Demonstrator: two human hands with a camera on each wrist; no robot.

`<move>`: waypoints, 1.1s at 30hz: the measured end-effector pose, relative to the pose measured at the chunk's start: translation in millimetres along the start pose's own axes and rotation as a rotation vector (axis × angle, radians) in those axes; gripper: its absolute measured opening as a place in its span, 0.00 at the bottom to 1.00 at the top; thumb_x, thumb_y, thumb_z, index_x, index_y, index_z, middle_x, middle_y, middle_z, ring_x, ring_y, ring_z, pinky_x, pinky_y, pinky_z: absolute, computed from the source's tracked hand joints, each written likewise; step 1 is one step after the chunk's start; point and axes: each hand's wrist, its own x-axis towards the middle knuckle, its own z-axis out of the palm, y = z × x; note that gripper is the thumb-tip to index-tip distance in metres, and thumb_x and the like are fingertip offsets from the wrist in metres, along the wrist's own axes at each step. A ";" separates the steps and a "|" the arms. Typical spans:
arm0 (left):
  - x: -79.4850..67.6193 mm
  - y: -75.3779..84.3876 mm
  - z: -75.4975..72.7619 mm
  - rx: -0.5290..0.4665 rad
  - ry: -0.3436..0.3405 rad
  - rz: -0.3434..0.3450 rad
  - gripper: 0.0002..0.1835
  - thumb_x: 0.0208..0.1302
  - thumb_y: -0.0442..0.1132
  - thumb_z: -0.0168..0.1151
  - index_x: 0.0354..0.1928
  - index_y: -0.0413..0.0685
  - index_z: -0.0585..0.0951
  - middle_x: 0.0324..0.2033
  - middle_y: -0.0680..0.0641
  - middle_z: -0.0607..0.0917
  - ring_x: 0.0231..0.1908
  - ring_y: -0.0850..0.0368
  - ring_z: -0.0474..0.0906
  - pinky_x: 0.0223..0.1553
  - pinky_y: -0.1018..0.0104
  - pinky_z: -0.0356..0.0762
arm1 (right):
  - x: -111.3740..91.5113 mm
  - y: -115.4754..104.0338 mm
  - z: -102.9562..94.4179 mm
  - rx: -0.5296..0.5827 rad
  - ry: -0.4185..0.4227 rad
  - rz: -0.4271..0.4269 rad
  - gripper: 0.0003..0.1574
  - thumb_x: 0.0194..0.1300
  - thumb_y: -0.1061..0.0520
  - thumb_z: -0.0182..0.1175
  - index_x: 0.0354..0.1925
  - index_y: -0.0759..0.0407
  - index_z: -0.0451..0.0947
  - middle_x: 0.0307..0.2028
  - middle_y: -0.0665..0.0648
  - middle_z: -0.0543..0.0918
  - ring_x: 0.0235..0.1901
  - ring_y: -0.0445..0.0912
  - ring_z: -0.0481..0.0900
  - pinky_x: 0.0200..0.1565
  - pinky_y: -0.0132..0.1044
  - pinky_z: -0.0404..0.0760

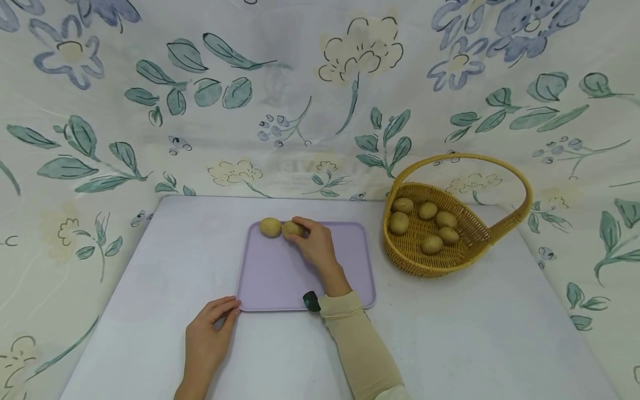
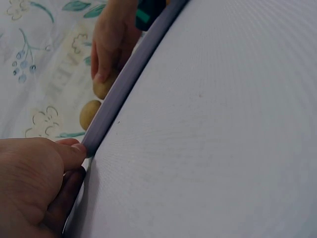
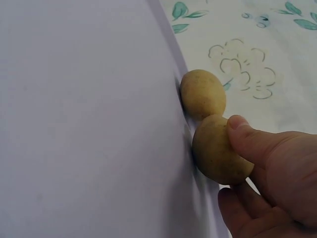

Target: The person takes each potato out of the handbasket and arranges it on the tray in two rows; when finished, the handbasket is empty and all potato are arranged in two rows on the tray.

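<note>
My left hand point(image 1: 206, 338) touches the lavender tray point(image 1: 282, 278) corner, fingers relaxed, while my right hand point(image 1: 318, 244) pinches a potato point(image 3: 218, 153) just beside its neighbouring potato point(image 3: 202, 94) along the far rim: likely placing, release calls for spreading fingers.

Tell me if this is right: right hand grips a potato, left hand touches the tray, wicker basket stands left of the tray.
No: the head view shows the wicker basket standing right of the tray, not left. The right hand does grip a potato, and the left hand does touch the tray.
</note>
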 end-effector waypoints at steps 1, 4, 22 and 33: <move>0.0 0.2 0.0 0.003 0.000 0.001 0.10 0.56 0.27 0.74 0.38 0.47 0.91 0.44 0.52 0.91 0.39 0.87 0.75 0.45 0.97 0.66 | -0.2 0.0 0.1 0.002 0.000 0.002 0.31 0.60 0.57 0.74 0.62 0.54 0.81 0.63 0.56 0.83 0.66 0.51 0.78 0.68 0.42 0.77; 0.1 0.5 0.0 0.015 -0.001 0.003 0.10 0.56 0.27 0.75 0.39 0.47 0.91 0.44 0.52 0.91 0.39 0.83 0.78 0.45 0.97 0.66 | -0.1 0.2 0.4 0.002 0.004 0.001 0.31 0.60 0.57 0.74 0.62 0.54 0.81 0.63 0.55 0.83 0.66 0.51 0.78 0.68 0.42 0.77; -0.5 -1.6 0.8 0.021 -0.003 -0.004 0.11 0.56 0.27 0.75 0.38 0.48 0.91 0.44 0.53 0.91 0.42 0.80 0.79 0.47 0.98 0.65 | -1.4 -1.0 -5.1 0.018 0.049 -0.067 0.30 0.61 0.57 0.74 0.61 0.55 0.82 0.62 0.55 0.84 0.65 0.51 0.79 0.67 0.42 0.78; -0.6 2.5 -1.3 0.061 -0.014 -0.003 0.10 0.57 0.27 0.74 0.39 0.47 0.91 0.45 0.52 0.91 0.45 0.54 0.88 0.48 0.99 0.62 | -6.8 -15.7 -24.2 0.064 0.069 -0.059 0.28 0.58 0.56 0.75 0.58 0.54 0.84 0.59 0.55 0.85 0.62 0.52 0.82 0.65 0.43 0.80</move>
